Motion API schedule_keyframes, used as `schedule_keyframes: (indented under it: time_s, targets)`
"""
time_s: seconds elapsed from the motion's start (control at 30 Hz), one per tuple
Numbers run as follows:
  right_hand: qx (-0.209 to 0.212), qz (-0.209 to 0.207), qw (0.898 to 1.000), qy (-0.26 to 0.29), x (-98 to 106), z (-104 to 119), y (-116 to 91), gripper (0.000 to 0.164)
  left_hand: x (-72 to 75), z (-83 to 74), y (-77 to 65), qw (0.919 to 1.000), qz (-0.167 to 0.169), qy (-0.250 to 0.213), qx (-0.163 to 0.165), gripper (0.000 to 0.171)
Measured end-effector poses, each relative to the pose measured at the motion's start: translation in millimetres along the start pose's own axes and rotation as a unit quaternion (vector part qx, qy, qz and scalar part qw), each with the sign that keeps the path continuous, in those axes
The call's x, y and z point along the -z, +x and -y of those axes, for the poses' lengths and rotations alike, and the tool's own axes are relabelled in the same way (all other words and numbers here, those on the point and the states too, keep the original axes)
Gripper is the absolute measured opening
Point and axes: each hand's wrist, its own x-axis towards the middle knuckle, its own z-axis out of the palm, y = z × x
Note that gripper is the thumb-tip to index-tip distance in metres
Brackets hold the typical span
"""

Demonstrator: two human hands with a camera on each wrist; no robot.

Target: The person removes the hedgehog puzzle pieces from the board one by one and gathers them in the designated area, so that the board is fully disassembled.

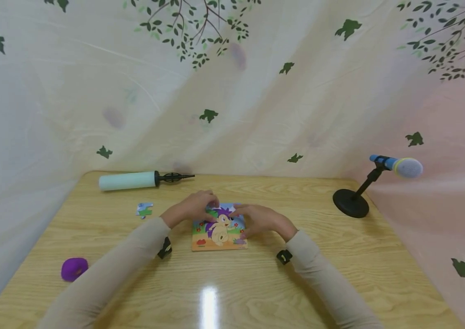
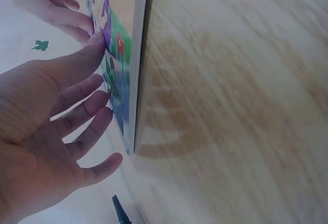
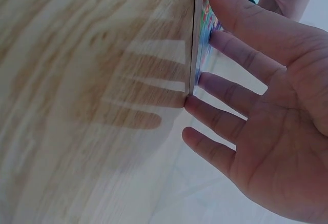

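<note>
A jigsaw puzzle board (image 1: 221, 235) with a purple-haired hedgehog picture lies flat on the table, between both hands. My left hand (image 1: 196, 205) is over its upper left part, with thumb and fingertips touching the picture. In the left wrist view those fingers (image 2: 84, 106) are spread and slightly bent. From the right side, my right hand (image 1: 259, 218) reaches over the board, its fingers extended. The right wrist view shows its fingertips (image 3: 205, 78) along the board's edge and face. Off to the left lies a loose puzzle piece (image 1: 144, 209), blue and green.
A pale green hand pump (image 1: 129, 182) lies along the table's back edge. A toy microphone (image 1: 397, 165) on a black round stand (image 1: 350, 203) occupies the back right. Near my left forearm is a purple lump (image 1: 74, 268). A leaf-printed curtain (image 1: 248, 114) hangs behind the table.
</note>
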Motion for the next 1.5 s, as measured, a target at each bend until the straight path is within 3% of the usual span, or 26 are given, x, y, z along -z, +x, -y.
schedule_keyframes:
  time_s: [0.4,1.03,1.5]
  targets:
    - [0.006,-0.008,1.000,-0.007,4,-1,-3,0.066,2.2,2.4,9.9,0.9999,0.013,0.001,-0.007,0.041]
    - [0.000,0.002,1.000,-0.008,1,-2,0,0.065,5.4,0.3,10.2,0.9991,0.040,-0.008,0.005,0.038]
    - [0.003,0.004,1.000,-0.006,0,0,0,0.064,3.8,3.7,10.9,0.9987,0.036,-0.037,0.002,0.040]
